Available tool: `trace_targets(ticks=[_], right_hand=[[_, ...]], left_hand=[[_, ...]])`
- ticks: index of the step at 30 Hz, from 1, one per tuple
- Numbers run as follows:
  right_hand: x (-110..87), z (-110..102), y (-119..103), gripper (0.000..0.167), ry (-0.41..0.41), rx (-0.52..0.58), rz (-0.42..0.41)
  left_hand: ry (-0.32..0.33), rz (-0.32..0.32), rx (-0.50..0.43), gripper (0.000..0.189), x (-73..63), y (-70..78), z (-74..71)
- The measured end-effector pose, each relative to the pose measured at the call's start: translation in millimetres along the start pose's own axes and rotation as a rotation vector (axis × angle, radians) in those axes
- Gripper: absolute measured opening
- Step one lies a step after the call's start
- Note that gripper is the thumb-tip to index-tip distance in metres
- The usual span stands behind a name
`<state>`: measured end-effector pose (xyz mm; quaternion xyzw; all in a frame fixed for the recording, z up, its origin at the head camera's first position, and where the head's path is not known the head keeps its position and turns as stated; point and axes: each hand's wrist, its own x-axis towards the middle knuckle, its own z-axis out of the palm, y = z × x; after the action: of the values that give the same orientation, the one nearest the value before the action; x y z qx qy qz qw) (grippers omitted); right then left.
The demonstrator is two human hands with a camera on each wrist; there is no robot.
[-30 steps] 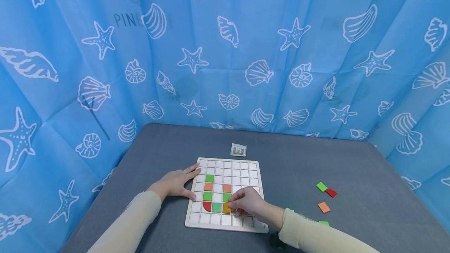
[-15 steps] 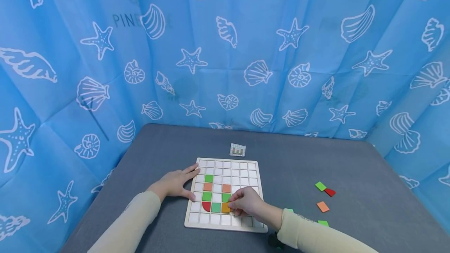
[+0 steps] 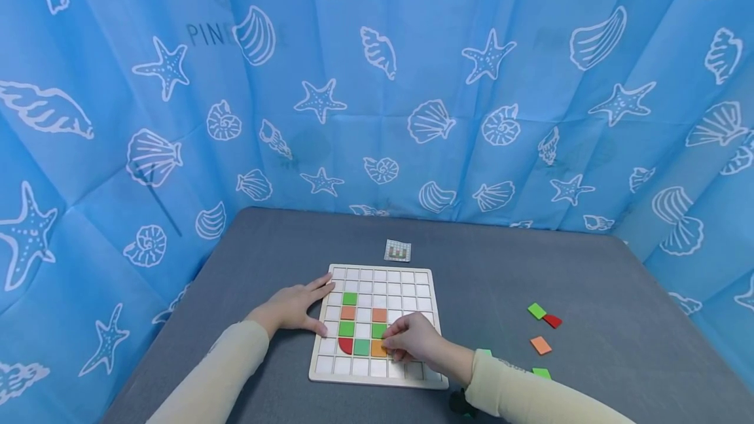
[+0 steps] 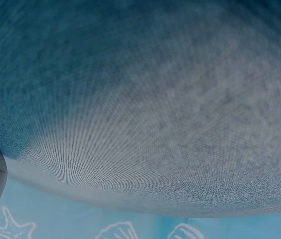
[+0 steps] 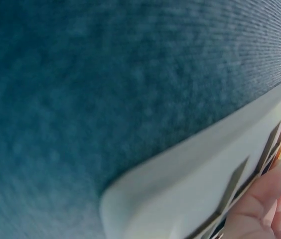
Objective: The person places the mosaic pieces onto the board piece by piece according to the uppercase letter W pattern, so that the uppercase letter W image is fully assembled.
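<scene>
A wooden grid board lies on the grey table. In its cells a U-like pattern of tiles shows: green, orange and red ones on the left, a green tile at the bottom, orange and green on the right. My left hand rests spread along the board's left edge, fingers and thumb on the rim. Thumb and fingers of my right hand pinch the right side of an orange-yellow tile at the bottom right of the pattern. In the right wrist view the fingertips sit right at that tile.
Beyond the board lies a small pattern card. Loose tiles lie to the right: a green tile, a red rounded piece, an orange tile and another green one by the right sleeve. A blue curtain hangs behind.
The orange-yellow tile sits slightly flatter and more square in its cell. Both hands stay in nearly the same place, and the head view has shifted a little.
</scene>
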<state>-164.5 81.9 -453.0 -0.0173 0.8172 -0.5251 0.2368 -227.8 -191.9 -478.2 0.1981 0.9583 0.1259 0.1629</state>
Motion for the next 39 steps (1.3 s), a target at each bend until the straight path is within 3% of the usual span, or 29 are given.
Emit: trace_targets(ticks=[9, 18, 25, 39], right_hand=[[-1.5, -10, 1, 0.006, -0.012, 0.028, -0.002], [-6.5, -40, 0, 0.013, 0.015, -0.008, -0.062], [-10.3, -72, 3, 0.023, -0.099, 0.017, -0.132], [-11.1, -134, 18, 0.034, -0.32, -0.133, -0.247]], left_hand=[[-0.002, -0.003, -0.006, 0.103, 2.1, 1.0, 2.0], [-0.006, -0.008, -0.008, 0.103, -0.1, 1.4, 1.1], [-0.007, -0.006, -0.008, 0.102, -1.5, 2.0, -0.5], [-0.015, -0.009, -0.017, 0.103, -2.0, 2.2, -2.5]])
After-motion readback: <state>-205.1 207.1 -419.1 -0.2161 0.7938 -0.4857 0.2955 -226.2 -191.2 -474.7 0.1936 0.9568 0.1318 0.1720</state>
